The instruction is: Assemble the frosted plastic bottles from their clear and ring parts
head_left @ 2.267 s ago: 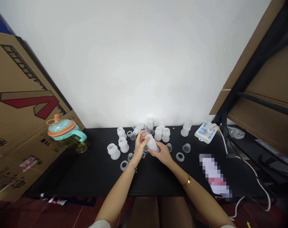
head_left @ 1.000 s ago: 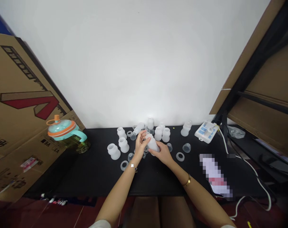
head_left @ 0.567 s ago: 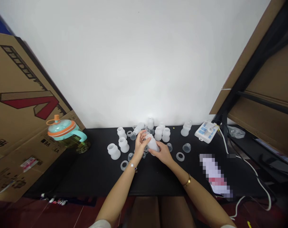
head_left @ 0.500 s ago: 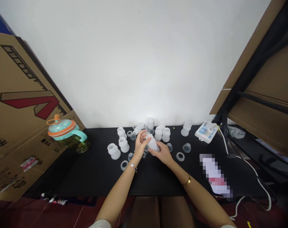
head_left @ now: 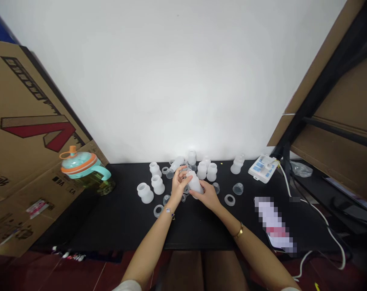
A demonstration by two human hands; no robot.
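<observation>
On the left of the black table [head_left: 122, 230] stands a jug [head_left: 83, 165] with an orange-banded lid, well apart from the hands. Next come three wide-mouthed white bottles [head_left: 145, 193], upright, with a translucent ring [head_left: 158, 210] lying flat near the left wrist.

The left hand [head_left: 178, 185] comes in from the left of the held bottle [head_left: 196, 184], its fingers bent around the neck end and its thumb laid across the near side. What sits at the neck is too small and too covered to make out. The bottle is between the two hands, tilted: its long axis runs from the neck, up and to the left, down to the base, lower and to the right. So the left hand is nearer the neck — and the right hand [head_left: 208, 195] nearer the base, closed about the lower body from the right, thumb on the near side.

Just behind the right hand stand more white bottles [head_left: 211, 173]. Further right lie a second ring [head_left: 229, 200] and a clear dome [head_left: 238, 188] — both apart from the right hand — then a bottle with a clear top [head_left: 237, 165], and a white box [head_left: 263, 169].
</observation>
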